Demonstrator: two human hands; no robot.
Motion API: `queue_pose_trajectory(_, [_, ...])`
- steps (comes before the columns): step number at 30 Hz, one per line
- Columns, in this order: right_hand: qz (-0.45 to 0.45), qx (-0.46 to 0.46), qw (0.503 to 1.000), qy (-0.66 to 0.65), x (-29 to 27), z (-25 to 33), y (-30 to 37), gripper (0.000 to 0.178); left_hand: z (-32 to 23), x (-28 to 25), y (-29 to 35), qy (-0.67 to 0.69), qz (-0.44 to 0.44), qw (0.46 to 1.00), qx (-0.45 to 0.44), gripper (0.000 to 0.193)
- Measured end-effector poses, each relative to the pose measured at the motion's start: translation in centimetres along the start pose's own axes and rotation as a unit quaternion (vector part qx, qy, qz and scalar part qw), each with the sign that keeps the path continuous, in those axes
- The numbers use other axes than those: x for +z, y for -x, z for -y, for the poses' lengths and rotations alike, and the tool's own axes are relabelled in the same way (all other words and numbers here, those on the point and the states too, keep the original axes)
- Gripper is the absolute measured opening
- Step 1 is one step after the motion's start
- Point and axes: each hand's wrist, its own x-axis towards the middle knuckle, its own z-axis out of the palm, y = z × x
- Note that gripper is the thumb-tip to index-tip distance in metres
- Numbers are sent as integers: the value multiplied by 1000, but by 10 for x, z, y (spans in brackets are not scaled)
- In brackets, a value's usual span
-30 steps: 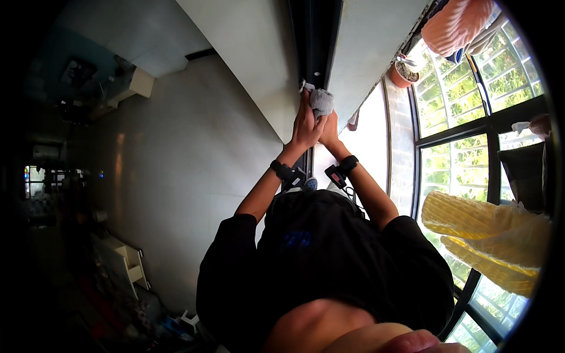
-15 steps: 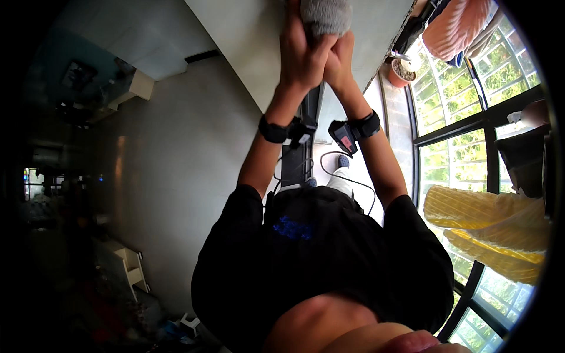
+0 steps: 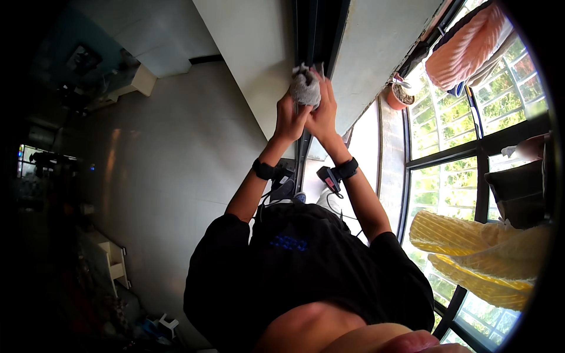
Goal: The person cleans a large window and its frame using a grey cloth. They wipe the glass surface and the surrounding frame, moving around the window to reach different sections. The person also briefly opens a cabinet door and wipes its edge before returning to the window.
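A bunched grey fluffy cloth (image 3: 305, 88) is held between my two hands, in front of the dark frame that runs between two pale wall surfaces. My left hand (image 3: 288, 119) closes on its left and lower side. On its right side, my right hand (image 3: 322, 117) grips it, with some fingers reaching up behind. The hands meet just below the cloth. Black straps with small box-shaped devices are on both wrists.
The dark frame (image 3: 318, 29) stands between the pale wall panels (image 3: 253, 65). To the right are a potted plant (image 3: 401, 96), a barred window and hanging yellow cloth (image 3: 453, 238). Grey floor (image 3: 170, 159) stretches left, with a small pale cabinet (image 3: 115, 259). A cable hangs by my waist.
Both hands have come down and closer to my body with the grey cloth. More of the dark frame shows above them. The cloth now looks smaller and more bunched.
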Motion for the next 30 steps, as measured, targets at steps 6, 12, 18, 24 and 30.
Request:
queue_pose_trajectory(6, [52, 60, 997, 19, -16, 2, 13, 75, -11, 9, -1, 137, -66, 985, -79, 46])
queue_pose_trajectory(12, [41, 2, 999, 29, -33, 41, -30, 81, -62, -5, -43, 115, -125, 973, -154, 26])
queue_pose_trajectory(18, [-49, -143, 988, 11, -28, 59, -96, 82, -115, -16, -100, 73, -138, 987, -39, 22])
queue_pose_trajectory(24, [-100, -227, 964, 91, -13, 66, -126, 78, -113, -30, -112, 103, -129, 986, -18, 22])
queue_pose_trajectory(30, [-50, -154, 985, 58, 19, -9, -23, 85, -24, -37, -43, 131, -83, 981, -113, 21])
